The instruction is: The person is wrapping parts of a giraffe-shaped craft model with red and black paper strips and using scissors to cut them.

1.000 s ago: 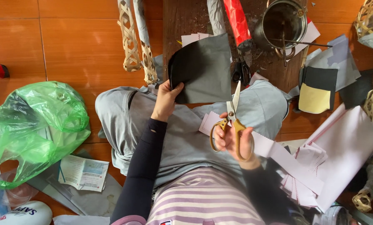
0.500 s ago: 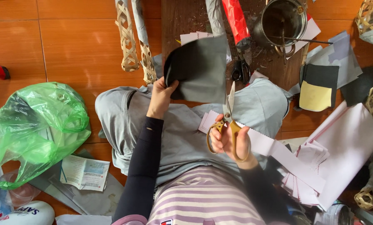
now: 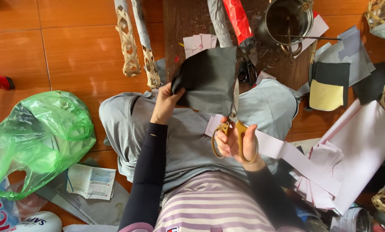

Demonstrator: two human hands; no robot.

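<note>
Two hands (image 3: 201, 122) raised, gripping paper (image 3: 209, 79), scissors (image 3: 233, 129)

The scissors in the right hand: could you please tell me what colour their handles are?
The scissors have yellow-orange handles, seen best in the head view, held in the right hand.

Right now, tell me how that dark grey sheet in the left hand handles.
The dark grey sheet probably flexes easily: it curls where the left hand pinches it. It seems light, held by one edge. The scissors in the right hand sit at its edge, so likely thin.
</note>
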